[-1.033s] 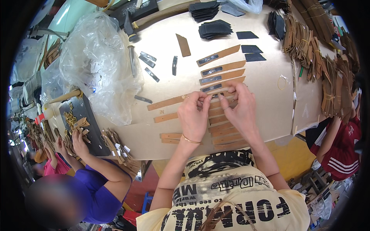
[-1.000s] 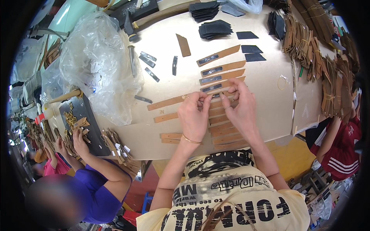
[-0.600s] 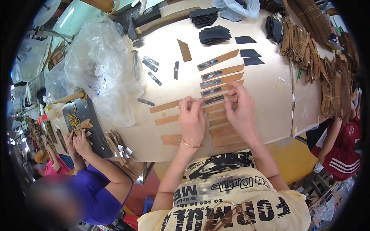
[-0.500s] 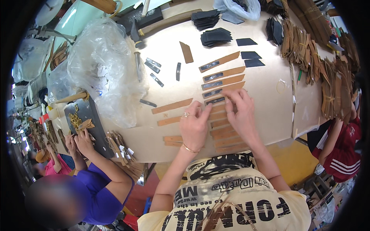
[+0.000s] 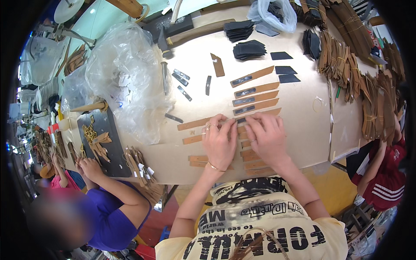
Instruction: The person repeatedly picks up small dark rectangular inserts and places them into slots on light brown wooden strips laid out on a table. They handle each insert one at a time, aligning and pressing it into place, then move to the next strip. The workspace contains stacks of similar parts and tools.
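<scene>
My left hand (image 5: 219, 141) and my right hand (image 5: 265, 138) meet over a column of brown leather strips. Fingers of both are pinched at the two ends of a small dark strip (image 5: 241, 121), which lies on one leather strip and is partly covered by them. Farther up the column, several leather strips (image 5: 260, 75) with slanted ends each carry a shiny dark strip (image 5: 245, 92). Bare leather strips (image 5: 255, 165) lie nearer me, partly under my right hand. To the left of my left hand are more bare leather strips (image 5: 193, 125) and a few loose dark strips (image 5: 184, 93).
A hammer (image 5: 164, 43) and a metal rod (image 5: 164, 78) lie beside a clear plastic bag (image 5: 125, 82). Black leather stacks (image 5: 249, 50) are at the back; bundled brown pieces (image 5: 342, 65) fill the right. At left, a co-worker's hands (image 5: 89, 169) work near a black board (image 5: 115, 151).
My hands have drawn closer together, with fingers now covering more of the dark strip. The whole view has shifted a little. The co-worker's hands have moved off the small brown pieces.
</scene>
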A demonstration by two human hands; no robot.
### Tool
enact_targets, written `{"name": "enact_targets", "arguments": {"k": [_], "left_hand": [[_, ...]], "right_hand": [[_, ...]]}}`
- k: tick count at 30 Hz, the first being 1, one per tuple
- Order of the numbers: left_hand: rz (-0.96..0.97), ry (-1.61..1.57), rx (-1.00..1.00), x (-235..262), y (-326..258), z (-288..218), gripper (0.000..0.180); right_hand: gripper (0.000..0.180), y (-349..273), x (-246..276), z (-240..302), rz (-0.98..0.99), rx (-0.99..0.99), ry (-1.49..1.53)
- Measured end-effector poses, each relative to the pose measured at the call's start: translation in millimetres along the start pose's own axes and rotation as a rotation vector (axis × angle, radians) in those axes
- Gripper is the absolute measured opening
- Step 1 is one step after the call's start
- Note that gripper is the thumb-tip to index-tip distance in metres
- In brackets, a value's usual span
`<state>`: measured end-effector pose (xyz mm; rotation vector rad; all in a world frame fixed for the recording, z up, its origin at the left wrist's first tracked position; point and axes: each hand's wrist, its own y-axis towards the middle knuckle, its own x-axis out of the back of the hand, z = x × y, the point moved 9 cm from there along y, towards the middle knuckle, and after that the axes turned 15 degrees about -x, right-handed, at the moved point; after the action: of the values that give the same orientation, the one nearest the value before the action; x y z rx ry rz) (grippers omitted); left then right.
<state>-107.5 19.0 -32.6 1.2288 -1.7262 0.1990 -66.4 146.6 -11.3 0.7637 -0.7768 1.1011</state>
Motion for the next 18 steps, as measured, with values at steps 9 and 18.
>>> {"name": "enact_targets", "arguments": {"k": [9,18], "left_hand": [[-0.015,0.071,0.029,-2,-2,-4,0.019],[-0.036,-0.121,0.132,-5,2,-4,0.008]], "right_hand": [[0.028,2,-13,-6,0.123,-0.018,0.085],[0.026,-1,-10,-7,0.088,-0.073,0.141]]}}
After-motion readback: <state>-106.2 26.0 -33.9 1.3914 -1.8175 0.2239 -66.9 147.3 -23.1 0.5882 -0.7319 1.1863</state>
